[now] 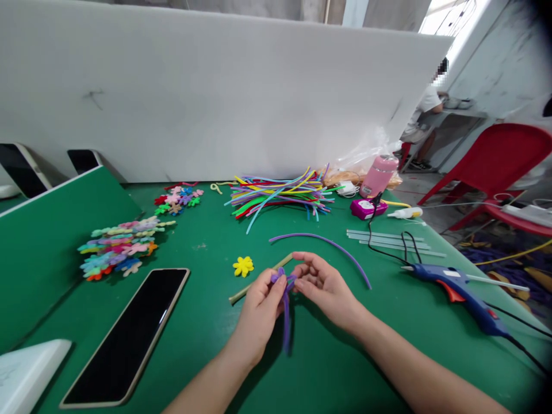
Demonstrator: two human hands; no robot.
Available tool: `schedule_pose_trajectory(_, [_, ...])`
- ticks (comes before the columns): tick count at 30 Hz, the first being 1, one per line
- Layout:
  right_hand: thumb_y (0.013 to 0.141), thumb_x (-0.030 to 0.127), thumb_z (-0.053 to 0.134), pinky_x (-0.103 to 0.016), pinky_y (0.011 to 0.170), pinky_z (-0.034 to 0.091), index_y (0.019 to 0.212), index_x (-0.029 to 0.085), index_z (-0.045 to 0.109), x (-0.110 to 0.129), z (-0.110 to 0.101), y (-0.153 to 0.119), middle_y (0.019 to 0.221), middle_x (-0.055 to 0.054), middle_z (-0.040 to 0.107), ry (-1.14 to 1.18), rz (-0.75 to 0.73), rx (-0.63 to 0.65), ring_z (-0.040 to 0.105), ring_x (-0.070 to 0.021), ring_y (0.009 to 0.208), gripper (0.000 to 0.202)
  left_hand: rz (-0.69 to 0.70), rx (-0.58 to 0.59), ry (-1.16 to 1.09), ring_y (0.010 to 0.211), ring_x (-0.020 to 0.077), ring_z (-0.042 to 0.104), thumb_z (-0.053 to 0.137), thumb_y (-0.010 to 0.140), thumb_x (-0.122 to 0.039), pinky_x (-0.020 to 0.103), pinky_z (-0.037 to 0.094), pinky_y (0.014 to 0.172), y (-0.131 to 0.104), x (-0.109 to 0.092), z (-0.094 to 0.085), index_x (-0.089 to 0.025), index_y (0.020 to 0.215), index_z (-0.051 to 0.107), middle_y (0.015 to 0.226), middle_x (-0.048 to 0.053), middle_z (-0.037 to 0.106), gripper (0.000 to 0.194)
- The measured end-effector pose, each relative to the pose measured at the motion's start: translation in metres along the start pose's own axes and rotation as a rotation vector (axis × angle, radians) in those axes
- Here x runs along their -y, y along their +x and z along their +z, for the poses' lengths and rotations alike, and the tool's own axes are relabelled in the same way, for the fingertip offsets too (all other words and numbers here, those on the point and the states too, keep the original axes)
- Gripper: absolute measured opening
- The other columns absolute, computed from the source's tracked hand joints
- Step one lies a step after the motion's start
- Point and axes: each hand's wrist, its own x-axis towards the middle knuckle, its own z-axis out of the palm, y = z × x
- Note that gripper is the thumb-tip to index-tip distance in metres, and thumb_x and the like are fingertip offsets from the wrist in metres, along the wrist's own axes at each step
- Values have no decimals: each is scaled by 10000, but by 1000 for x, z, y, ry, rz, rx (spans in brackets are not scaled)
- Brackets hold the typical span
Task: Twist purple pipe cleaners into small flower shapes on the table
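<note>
A purple pipe cleaner (287, 322), bent into small loops at its top, is pinched in my left hand (263, 305), its loose end hanging down. My right hand (325, 290) touches the looped part with thumb and fingers from the other side. Behind the hands a thin tan stick (239, 295) lies at a slant, partly hidden. Left of them rests a yellow pipe-cleaner flower (244, 266). Beyond my right hand a straight purple pipe cleaner (321, 236) curves across the green table (207, 339).
Colourful pipe cleaners (280, 195) are piled at the back. Finished flowers (123, 247) are stacked at left, near a phone (129, 333). To the right lie a blue glue gun (461, 293), glue sticks (392, 238) and a pink bottle (379, 175). A person (425, 112) sits far off.
</note>
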Motion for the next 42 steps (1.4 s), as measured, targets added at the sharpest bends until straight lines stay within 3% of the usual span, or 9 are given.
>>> schedule_pose_trajectory(5, [740,146,569,-258,613,416,1141,214,464,3,-5,-2,901,-30,554,-290,-114,5,532,-125,744,420,-29,14,-19,606,96,477,652,698,-327,201,400,612,0,-3,1,-183,674,532,625,-56,513,189])
schedule_pose_trajectory(10, [754,138,561,-307,727,447,1169,241,478,5,-9,-3,945,-35,604,-526,-291,44,552,-151,803,435,-100,63,-34,655,106,516,642,714,-311,195,383,615,0,-7,0,-184,734,569,689,-20,595,148])
schedule_pose_trajectory(18, [776,192,555,-297,712,454,1163,242,484,5,-9,-5,837,-16,607,-572,-278,21,559,-148,741,396,-71,123,-31,432,50,303,648,697,-354,183,184,420,2,-7,-5,-177,692,567,544,-69,462,195])
schedule_pose_trajectory(29, [777,209,545,-278,640,416,1055,223,406,0,9,-7,729,15,536,-249,-159,-155,521,-136,671,311,71,115,117,449,70,305,587,749,-341,196,201,415,0,-10,-2,-166,612,526,510,-61,414,231])
schedule_pose_trajectory(33, [777,227,557,-273,634,414,1015,230,399,-3,11,-8,732,15,535,-217,-156,-219,516,-135,668,285,114,133,197,529,94,374,548,778,-321,204,282,491,0,-7,-4,-166,633,515,571,-37,444,215])
schedule_pose_trajectory(38, [781,263,565,-263,627,394,989,214,443,-3,6,-6,747,7,528,-163,-139,-131,503,-131,681,246,221,61,352,523,104,308,520,787,-315,220,272,507,0,-6,-4,-185,594,455,549,-57,353,242])
schedule_pose_trajectory(42, [794,279,546,-252,619,372,1011,211,466,-1,2,-4,757,13,507,-112,-140,-95,472,-117,669,241,259,115,473,595,119,333,474,817,-307,232,300,566,1,-5,-5,-181,642,459,609,-47,366,216])
